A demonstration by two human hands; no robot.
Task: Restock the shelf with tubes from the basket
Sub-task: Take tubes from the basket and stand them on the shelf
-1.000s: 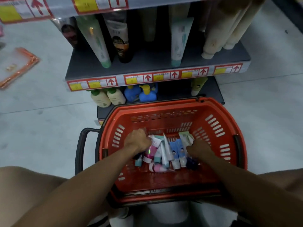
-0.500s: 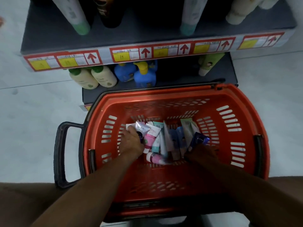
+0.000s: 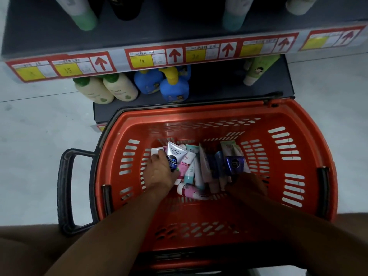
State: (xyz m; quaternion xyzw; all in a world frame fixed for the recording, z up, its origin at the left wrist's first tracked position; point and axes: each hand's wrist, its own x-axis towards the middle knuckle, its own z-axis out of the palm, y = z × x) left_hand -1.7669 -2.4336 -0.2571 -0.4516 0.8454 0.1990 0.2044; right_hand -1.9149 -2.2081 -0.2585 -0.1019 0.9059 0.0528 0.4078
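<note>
An orange basket (image 3: 310, 156) stands on the floor before the grey shelf (image 3: 59, 36). Several tubes (image 3: 201, 172) lie heaped on its bottom. My left hand (image 3: 160, 174) is inside on the left and grips a silver and blue "softto" tube (image 3: 174, 154), with a white tube end showing beside its fingers. On the right, my right hand (image 3: 247, 185) holds a dark blue tube (image 3: 235, 163), lifted a little above the heap. A pink and white tube (image 3: 189, 191) lies loose between my two wrists.
Price labels with red arrows (image 3: 175, 54) run along the shelf edge. Below it stand cream bottles (image 3: 107, 89), blue pump bottles (image 3: 169, 86) and a pale green tube (image 3: 258, 70). The basket's black handle (image 3: 67, 190) sticks out left. My knees frame the bottom corners.
The camera has tilted down and closer to the basket. Both hands closed on tubes: the left brought up the silver tube, the right raised the dark blue one.
</note>
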